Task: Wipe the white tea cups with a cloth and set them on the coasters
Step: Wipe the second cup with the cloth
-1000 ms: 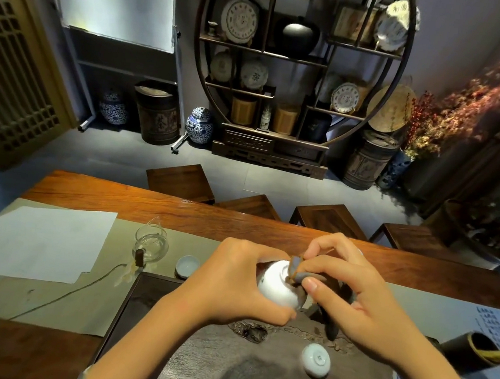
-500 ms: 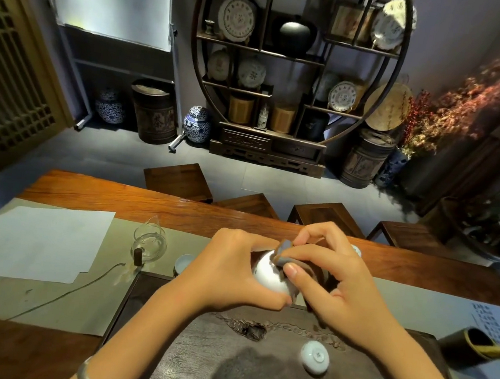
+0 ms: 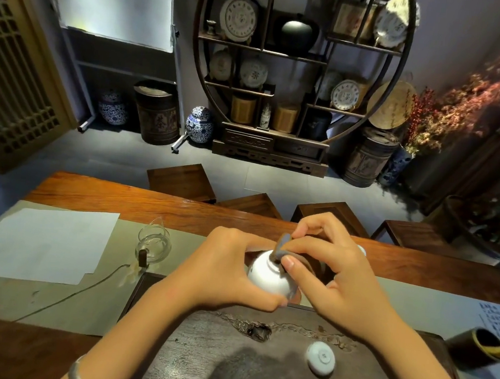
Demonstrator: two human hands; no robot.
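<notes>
The left hand [image 3: 229,266] holds a white cup [image 3: 268,275] upside down. The right hand [image 3: 335,277] pinches a gray cloth [image 3: 283,247] against the cup's bottom.

Head camera looks forward and down, close over table [image 3: 155,207].

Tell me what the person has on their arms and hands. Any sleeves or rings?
Both forearms are bare, with no sleeves showing. The left hand has a silver bangle round its wrist. The right hand wears nothing I can see: no ring, no watch, no glove.
</notes>
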